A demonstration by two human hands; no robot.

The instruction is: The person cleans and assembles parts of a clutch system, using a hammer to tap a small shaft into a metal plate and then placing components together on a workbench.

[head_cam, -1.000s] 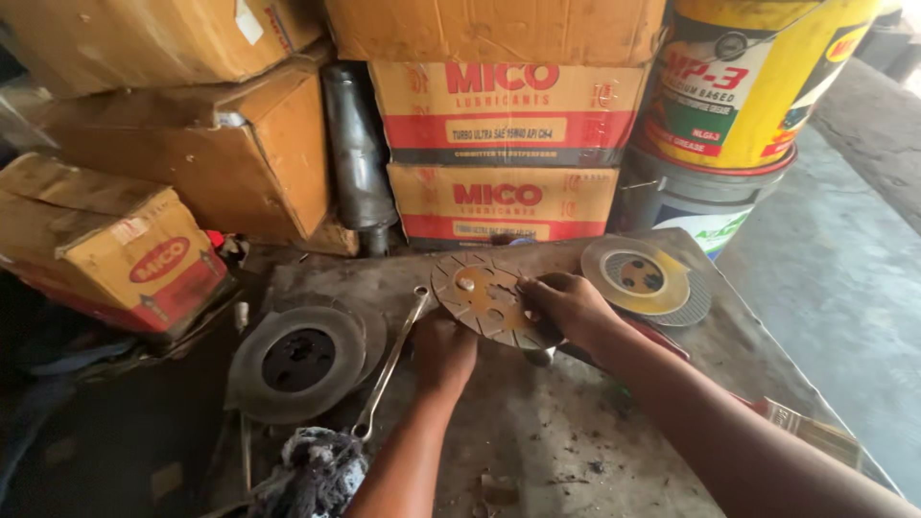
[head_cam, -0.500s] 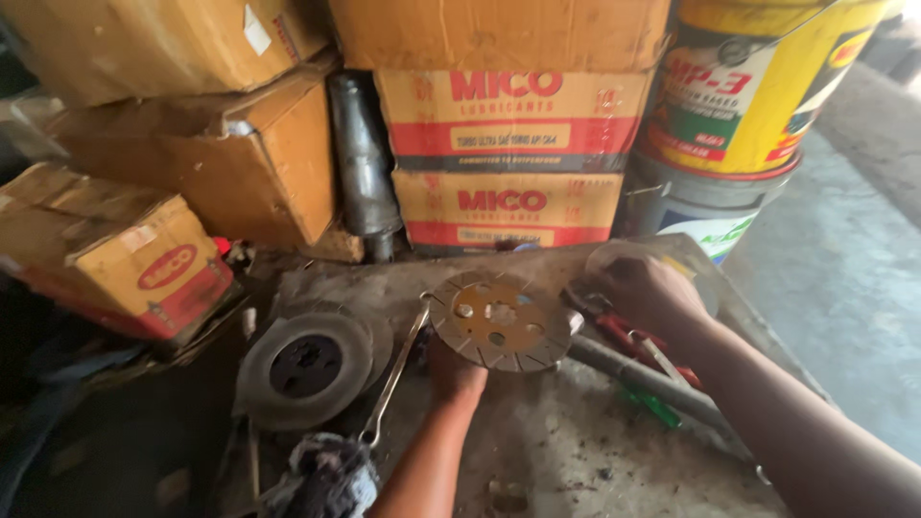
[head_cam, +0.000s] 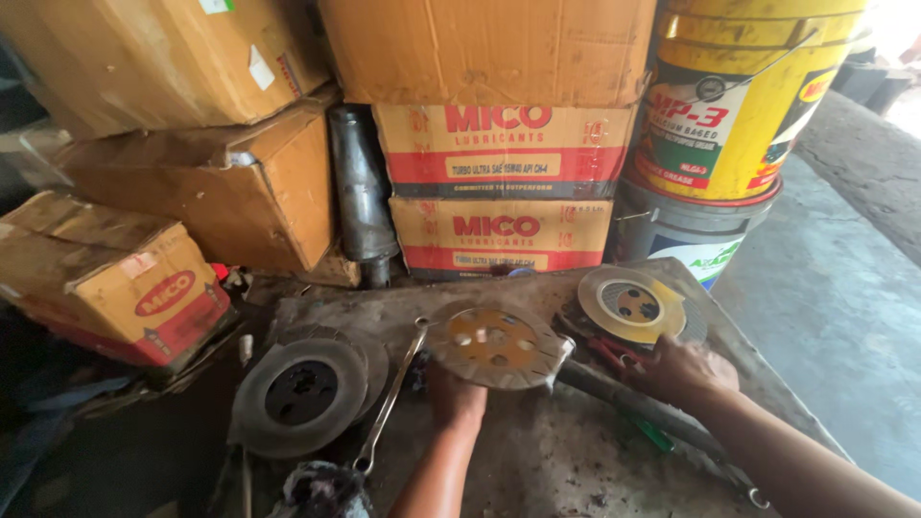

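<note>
Two bare hands worked over a grimy metal bench top [head_cam: 537, 451]. Left hand [head_cam: 456, 398] sat under the near edge of a rusty round disc [head_cam: 496, 343] with radial grooves, holding it tilted up off the bench; fingers hidden behind the disc, so the grip itself could not be made out. Right hand [head_cam: 683, 369] lay knuckles-up to the right of that disc, fingers curled down over a dark metal bar [head_cam: 638, 408] and a red-handled tool [head_cam: 614, 353]; whether it clasped either one could not be told. Just beyond the right hand, a yellowish disc [head_cam: 633, 304] rested on a darker plate. Left of the held disc, a long spanner [head_cam: 391, 398] lay on a slant, and past it a stack of grey discs [head_cam: 299, 395] with a dark centre hole. A rag bundle [head_cam: 321, 489] sat at the near edge. Behind the bench: stacked cardboard cartons [head_cam: 499, 192], a dark metal cylinder [head_cam: 360, 192] standing upright between them, and a yellow pail [head_cam: 739, 96] stacked on a grey pail [head_cam: 681, 235]. Concrete floor [head_cam: 844, 317] to the right.
</note>
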